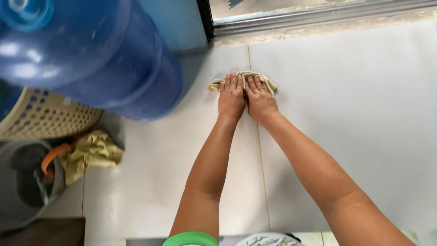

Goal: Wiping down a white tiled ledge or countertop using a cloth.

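While both arms stretch forward, the left hand (pixel 231 96) and right hand (pixel 260 98) press flat, side by side, on a folded yellowish cloth (pixel 268 84) on the white tiled floor (pixel 355 105).
The fingers lie straight and close together, palms down, gripping nothing. The cloth sits just right of the big blue water bottle (pixel 95 50); below that bottle are a perforated basket (pixel 43 116), a crumpled yellow rag (pixel 93 152) and a grey bucket (pixel 22 182).

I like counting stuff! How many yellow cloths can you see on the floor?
2. One cloth lies flat under both hands, the left hand and right hand. A crumpled cloth sits beside the grey bucket. More may be hidden behind the blue water jug.
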